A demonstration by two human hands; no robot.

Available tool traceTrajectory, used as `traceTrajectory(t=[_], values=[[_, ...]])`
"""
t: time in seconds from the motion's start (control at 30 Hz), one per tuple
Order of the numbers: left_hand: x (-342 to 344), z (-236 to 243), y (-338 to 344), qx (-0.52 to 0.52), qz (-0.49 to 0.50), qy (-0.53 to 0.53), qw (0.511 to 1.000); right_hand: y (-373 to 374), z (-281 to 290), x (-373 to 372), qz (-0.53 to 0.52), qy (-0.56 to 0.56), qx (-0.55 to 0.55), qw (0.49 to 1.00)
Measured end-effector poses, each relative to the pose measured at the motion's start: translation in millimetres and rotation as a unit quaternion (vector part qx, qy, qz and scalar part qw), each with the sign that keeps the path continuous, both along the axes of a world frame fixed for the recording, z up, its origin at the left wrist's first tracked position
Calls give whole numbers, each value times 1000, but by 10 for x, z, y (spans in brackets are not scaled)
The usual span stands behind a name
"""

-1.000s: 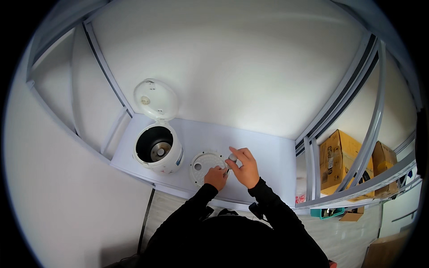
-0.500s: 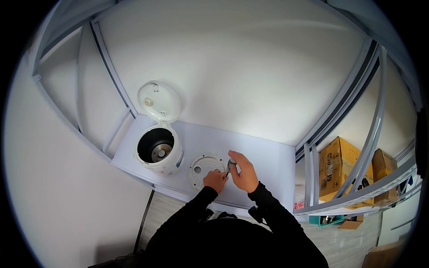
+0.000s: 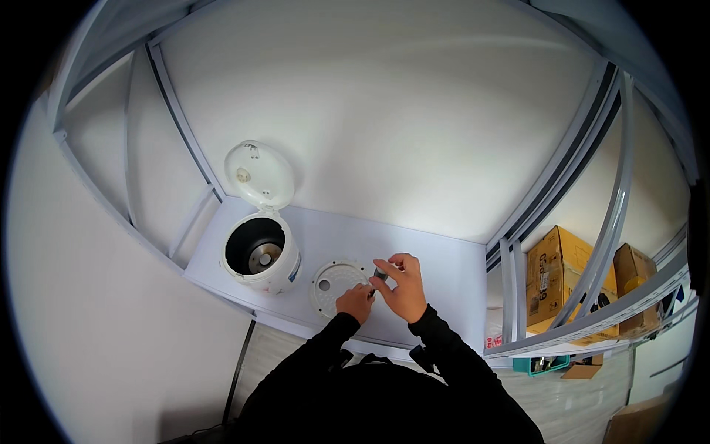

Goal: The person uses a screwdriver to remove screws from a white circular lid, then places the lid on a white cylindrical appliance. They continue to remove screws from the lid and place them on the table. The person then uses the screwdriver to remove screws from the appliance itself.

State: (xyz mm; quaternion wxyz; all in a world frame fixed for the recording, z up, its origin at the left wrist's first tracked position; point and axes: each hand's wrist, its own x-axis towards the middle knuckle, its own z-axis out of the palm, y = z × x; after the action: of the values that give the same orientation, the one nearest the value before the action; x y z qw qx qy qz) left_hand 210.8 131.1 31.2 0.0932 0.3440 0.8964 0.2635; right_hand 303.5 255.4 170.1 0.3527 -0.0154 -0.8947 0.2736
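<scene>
My right hand (image 3: 403,288) pinches a small grey cylindrical piece (image 3: 381,274) between thumb and fingers, above the table. Close beside it, my left hand (image 3: 356,302) is closed, its fingertips meeting at a thin dark bit just below the grey piece. Whether that bit belongs to the same piece I cannot tell. Under and behind my left hand lies a round white inner lid plate (image 3: 336,275) with a round hole and a dotted surface, partly covered by the hand. Left of it stands a white rice cooker (image 3: 274,280), its lid (image 3: 259,174) raised; no inner pot hides the heating plate (image 3: 265,257).
The white table (image 3: 458,259) meets a pale wall at the back. Grey metal frame posts (image 3: 510,288) rise at its right end. Beyond them are cardboard boxes (image 3: 551,274) and, lower, a teal basket (image 3: 523,365) holding small items.
My right-hand fingers have shifted around the grey piece, the forefinger now reaching farther left across its top. My left hand stays nearly in place. The whole view has tilted slightly.
</scene>
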Motion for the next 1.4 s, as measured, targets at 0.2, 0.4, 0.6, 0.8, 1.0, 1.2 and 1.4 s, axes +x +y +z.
traceTrajectory(t=[0.2, 0.4, 0.6, 0.8, 1.0, 1.2, 1.4], values=[[-24, 12, 5, 4, -5, -16, 1000, 31, -82, -58, 49, 62, -68, 995], [-27, -8, 15, 7, 1, -15, 1000, 72, -125, -27, 32, -22, -65, 997], [-34, 22, 39, -9, 5, -27, 1000, 33, -56, -84, 31, 30, -33, 999], [-35, 33, 86, -40, 3, -15, 999, 48, -82, -89, 41, -11, -82, 996], [-20, 77, 75, -39, 11, -20, 999, -29, 50, -84, 32, -21, -32, 999], [-28, 44, 130, -45, 13, -21, 999, 33, -136, -141, 72, 22, -92, 993], [-10, 81, 176, -61, 26, -23, 997, -4, 4, -87, 27, -55, -31, 998]])
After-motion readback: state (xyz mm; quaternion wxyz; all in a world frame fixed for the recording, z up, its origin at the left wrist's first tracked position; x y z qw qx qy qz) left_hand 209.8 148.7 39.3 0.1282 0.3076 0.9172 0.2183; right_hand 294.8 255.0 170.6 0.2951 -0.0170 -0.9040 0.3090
